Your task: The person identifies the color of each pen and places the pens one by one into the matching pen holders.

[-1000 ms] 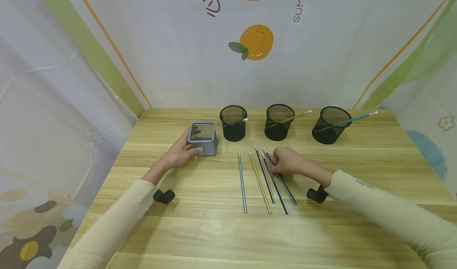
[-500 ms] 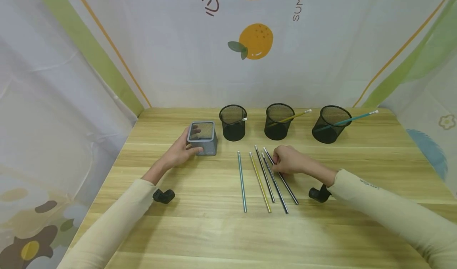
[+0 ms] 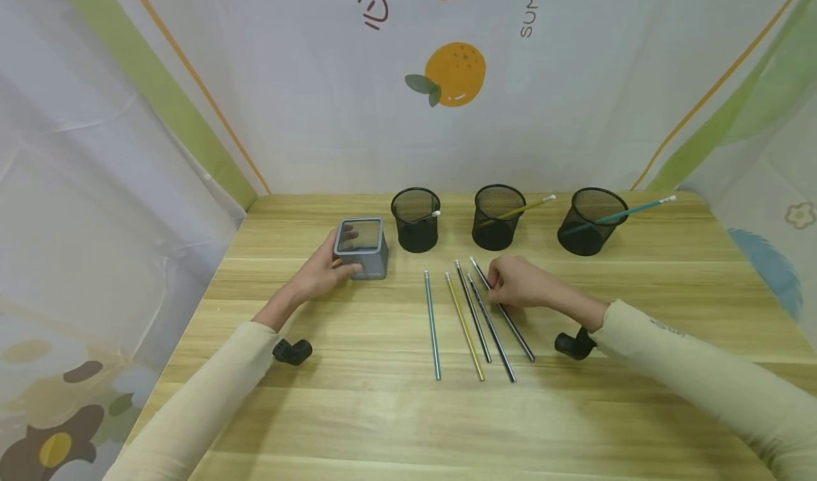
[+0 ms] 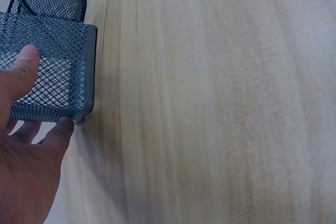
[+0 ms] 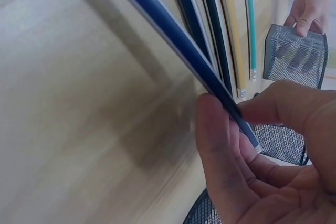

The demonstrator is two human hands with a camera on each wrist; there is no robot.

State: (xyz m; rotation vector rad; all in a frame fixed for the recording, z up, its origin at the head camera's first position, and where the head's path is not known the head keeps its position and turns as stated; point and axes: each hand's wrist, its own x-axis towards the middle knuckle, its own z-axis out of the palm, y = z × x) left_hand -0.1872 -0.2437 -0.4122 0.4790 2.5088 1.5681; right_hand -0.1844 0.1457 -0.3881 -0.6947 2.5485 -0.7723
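Note:
My left hand (image 3: 319,272) holds a grey square mesh pen holder (image 3: 371,262), fingers behind it and thumb on the near side. In the left wrist view the thumb lies on the mesh wall (image 4: 52,80). My right hand (image 3: 526,282) pinches a dark blue pencil (image 3: 518,335) between thumb and fingers, near its eraser end. The right wrist view shows this blue pencil (image 5: 173,40) raised off the table, its shadow beside it. Left of it lie another dark blue pencil (image 3: 494,335), a black pencil (image 3: 474,314), a yellow pencil (image 3: 467,330) and a teal pencil (image 3: 432,328).
Three round black mesh cups stand along the back: a left cup (image 3: 418,236) with a white-tipped pencil, a middle cup (image 3: 494,234) with a yellow pencil (image 3: 536,205), a right cup (image 3: 582,240) with a teal pencil (image 3: 646,208). A printed curtain (image 3: 319,112) hangs behind the table.
The pinched blue pencil has shifted slightly, its lower end moving right and a little up as it lifts. My left hand and the pen holder stay in place.

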